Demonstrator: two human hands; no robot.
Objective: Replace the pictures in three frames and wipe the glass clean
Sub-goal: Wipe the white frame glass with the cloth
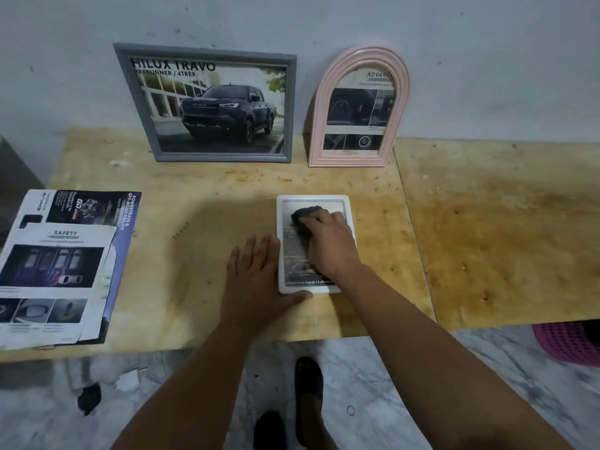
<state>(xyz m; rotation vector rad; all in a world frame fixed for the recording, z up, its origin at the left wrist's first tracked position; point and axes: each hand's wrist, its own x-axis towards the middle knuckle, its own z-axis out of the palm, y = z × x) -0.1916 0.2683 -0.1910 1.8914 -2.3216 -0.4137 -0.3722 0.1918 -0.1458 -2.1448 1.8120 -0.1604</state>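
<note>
A small white frame (344,200) lies flat on the wooden table (207,203), glass up, with a picture inside. My right hand (329,241) presses a dark cloth (305,213) onto the glass near the frame's top. My left hand (256,274) lies flat on the table against the frame's left edge, its thumb along the bottom edge. A grey frame (207,103) with a pickup truck picture and a pink arched frame (358,107) lean upright against the wall behind.
Loose brochure pages (61,264) lie in a pile at the table's left end. A second wooden board (503,228) adjoins on the right. A pink basket (568,344) sits on the marble floor under the right side. My feet show below the table edge.
</note>
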